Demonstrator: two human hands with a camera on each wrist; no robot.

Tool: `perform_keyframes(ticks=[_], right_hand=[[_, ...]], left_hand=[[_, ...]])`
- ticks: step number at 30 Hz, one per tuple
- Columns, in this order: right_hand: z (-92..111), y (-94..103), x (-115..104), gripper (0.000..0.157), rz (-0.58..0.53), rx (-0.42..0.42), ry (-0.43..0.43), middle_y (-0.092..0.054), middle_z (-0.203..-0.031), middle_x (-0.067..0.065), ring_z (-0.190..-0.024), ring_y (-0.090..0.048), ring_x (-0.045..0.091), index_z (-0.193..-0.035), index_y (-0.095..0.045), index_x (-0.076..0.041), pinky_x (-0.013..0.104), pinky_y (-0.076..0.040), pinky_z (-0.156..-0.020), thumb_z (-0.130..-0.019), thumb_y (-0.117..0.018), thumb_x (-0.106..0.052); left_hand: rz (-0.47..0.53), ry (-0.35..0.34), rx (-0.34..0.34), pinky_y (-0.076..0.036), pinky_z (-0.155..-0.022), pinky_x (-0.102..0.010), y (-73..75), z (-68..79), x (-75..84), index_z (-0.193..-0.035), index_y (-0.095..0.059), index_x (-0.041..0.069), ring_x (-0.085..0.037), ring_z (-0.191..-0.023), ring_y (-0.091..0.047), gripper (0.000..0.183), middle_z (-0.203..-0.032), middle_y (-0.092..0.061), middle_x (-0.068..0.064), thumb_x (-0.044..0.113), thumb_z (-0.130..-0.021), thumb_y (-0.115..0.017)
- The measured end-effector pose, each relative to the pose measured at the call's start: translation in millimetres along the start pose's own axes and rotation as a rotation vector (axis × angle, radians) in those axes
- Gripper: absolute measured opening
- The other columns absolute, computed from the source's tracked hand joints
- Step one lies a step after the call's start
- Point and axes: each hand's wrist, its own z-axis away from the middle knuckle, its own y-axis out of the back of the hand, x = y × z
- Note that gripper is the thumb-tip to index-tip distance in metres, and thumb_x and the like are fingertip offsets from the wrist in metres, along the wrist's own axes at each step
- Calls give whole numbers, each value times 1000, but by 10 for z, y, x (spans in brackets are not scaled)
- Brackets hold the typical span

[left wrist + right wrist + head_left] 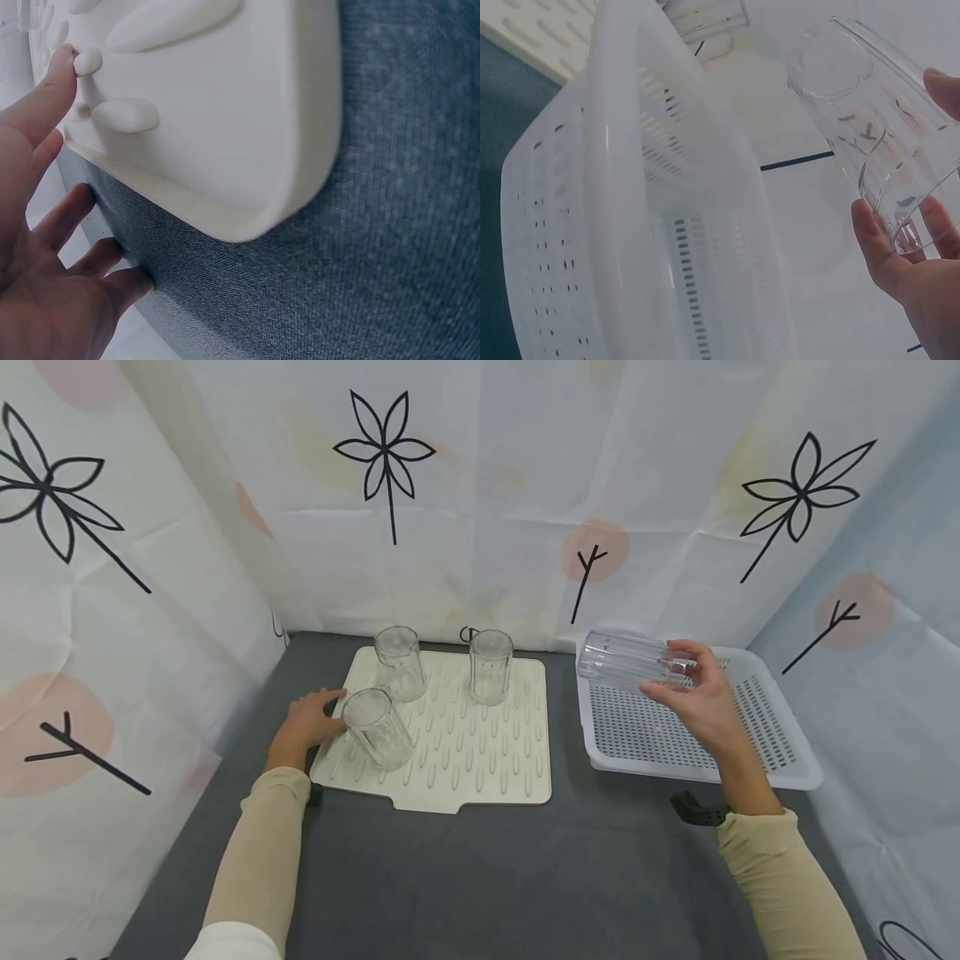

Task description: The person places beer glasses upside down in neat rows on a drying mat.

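My right hand [708,703] grips one end of a clear drinking glass [618,662], which lies sideways in the air over the white basket [651,768]. In the right wrist view, the fingers and thumb wrap the wall of this glass [847,97]. My left hand [302,727] is at the left edge of a cream drying mat [480,781], fingers spread. The left wrist view has its thumb at the ridged mat [210,112] and other fingers by the grey tabletop. Nearest to it stands a glass [378,732] on the mat.
Two more clear glasses stand toward the back of the mat, one at left [402,670] and one near the middle [491,670]. Behind the grey table [480,885] hangs a white curtain [480,468] with flower prints, also along both sides.
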Motion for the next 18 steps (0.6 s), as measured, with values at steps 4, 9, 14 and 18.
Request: perform_keyframes(ticks=[4, 9, 14, 18], right_hand=[[2, -76, 24, 72, -41, -11, 28, -47, -128, -11, -105, -59, 3, -152, -36, -15, 9, -55, -79, -92, -75, -7], [-7, -152, 53, 72, -69, -33, 85, -49, -130, -8, -111, -58, 5, -152, -37, -13, 9, -55, -83, -91, -75, -3], [-8, -211, 58, 73, -142, -51, 120, -51, -133, -4, -112, -59, 6, -150, -38, -12, 10, -56, -84, -89, -74, 3], [-18, -284, 47, 72, -205, -78, 125, -50, -135, -1, -114, -59, 8, -149, -39, -12, 12, -57, -85, -89, -74, 5]], left_hand=[[-14, -4, -5, -9, -122, -73, -5, -5, -16, -158, -35, 6, -63, -148, -14, 71, -162, -18, -40, 40, -99, -57], [8, -1, -3, -9, -122, -74, -4, 17, -10, -158, -37, 7, -63, -148, -14, 74, -161, -19, -40, 43, -97, -59], [22, -14, 14, -9, -123, -73, -10, 17, -17, -158, -38, 12, -64, -147, -15, 75, -162, -21, -39, 50, -96, -59], [-2, 3, 12, -8, -123, -72, -6, 39, 20, -158, -36, 7, -63, -148, -14, 70, -162, -19, -39, 38, -98, -58]])
